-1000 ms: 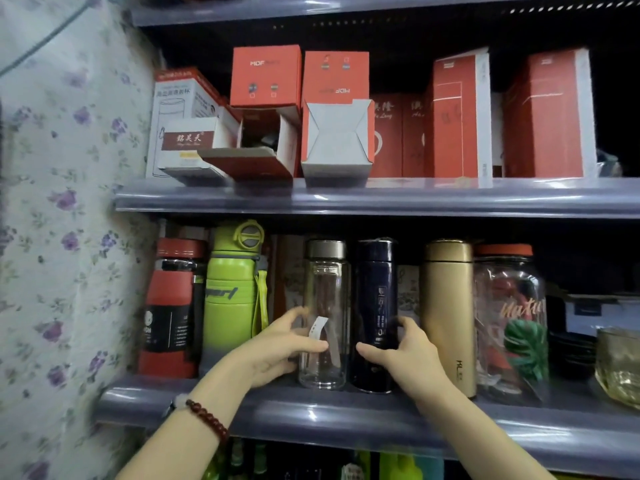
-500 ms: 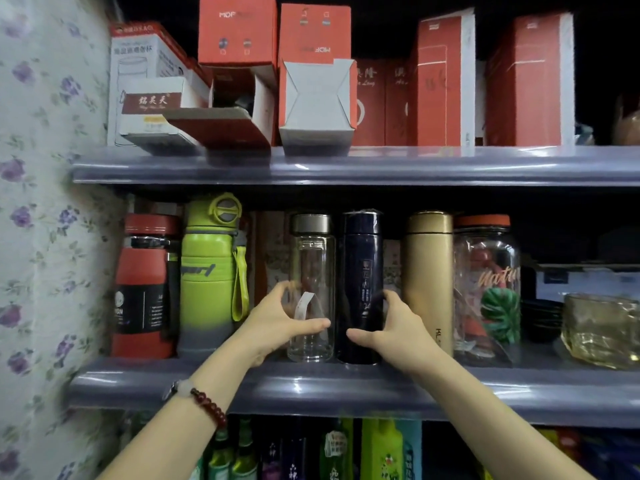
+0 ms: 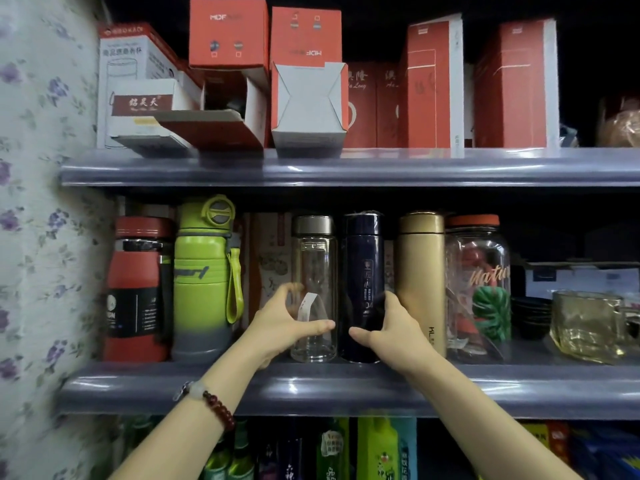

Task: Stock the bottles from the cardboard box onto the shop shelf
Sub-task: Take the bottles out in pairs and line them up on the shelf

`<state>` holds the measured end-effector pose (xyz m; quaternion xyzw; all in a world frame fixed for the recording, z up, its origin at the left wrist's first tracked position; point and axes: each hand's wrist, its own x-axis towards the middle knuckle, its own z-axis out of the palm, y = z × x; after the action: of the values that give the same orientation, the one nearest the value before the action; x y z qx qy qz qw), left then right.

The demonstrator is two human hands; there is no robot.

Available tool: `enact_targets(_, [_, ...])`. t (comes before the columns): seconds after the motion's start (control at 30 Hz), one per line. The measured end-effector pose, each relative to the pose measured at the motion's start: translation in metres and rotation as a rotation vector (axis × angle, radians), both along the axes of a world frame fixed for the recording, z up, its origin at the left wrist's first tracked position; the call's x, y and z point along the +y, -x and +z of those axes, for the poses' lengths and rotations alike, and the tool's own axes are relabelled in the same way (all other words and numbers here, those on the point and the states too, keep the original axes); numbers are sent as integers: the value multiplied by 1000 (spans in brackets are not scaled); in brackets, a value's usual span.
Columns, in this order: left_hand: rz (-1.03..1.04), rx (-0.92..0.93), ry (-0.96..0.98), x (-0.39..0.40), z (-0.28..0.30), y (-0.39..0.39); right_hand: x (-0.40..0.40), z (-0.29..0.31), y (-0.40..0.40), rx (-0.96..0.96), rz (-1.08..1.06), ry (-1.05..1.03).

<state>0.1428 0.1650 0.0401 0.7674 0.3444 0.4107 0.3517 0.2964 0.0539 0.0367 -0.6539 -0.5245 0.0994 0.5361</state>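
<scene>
Head view looks at a grey shop shelf (image 3: 346, 389) where a row of bottles stands upright: from the left a red bottle (image 3: 138, 289), a green sports bottle (image 3: 204, 278), a clear glass bottle (image 3: 313, 271) with a metal cap, a dark blue bottle (image 3: 362, 265), a gold flask (image 3: 420, 271) and a large glass jar (image 3: 478, 289) with an orange lid and a green leaf print. The left hand (image 3: 280, 323), its wrist wearing a bead bracelet (image 3: 218, 410), wraps the lower part of the clear glass bottle from the left side: the thumb lies across the near face of the glass, pointing right, while the fingers curl round the far left side, slightly blurred. A white paper tag (image 3: 306, 306) inside the glass shows just above the thumb. The right hand (image 3: 391, 327) mirrors it on the dark blue bottle, thumb across the near face pointing left, fingers reaching up between that bottle and the gold flask. The two thumb tips are close but apart, and the two bottles stand just beside each other on the shelf board. On the shelf above sit orange and white cartons (image 3: 308, 81), some with open flaps. More bottles (image 3: 332, 452) fill the shelf below
</scene>
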Motion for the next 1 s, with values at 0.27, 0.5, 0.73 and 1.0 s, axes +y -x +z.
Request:
enact_targets(0.27, [38,50,-29,-14,5,4,-10,13,8,-215,-151,94])
enact_targets(0.5, [179,32,-239,-47,18,50,-50,12,48,-621,-268,-83])
enact_targets(0.73, [533,-270,-480,-20,31,152,10,11,117,-375,156,-247])
enact_targets(1.0, [451,-230,-105,21,15,203,87,14,176,44,226,-108])
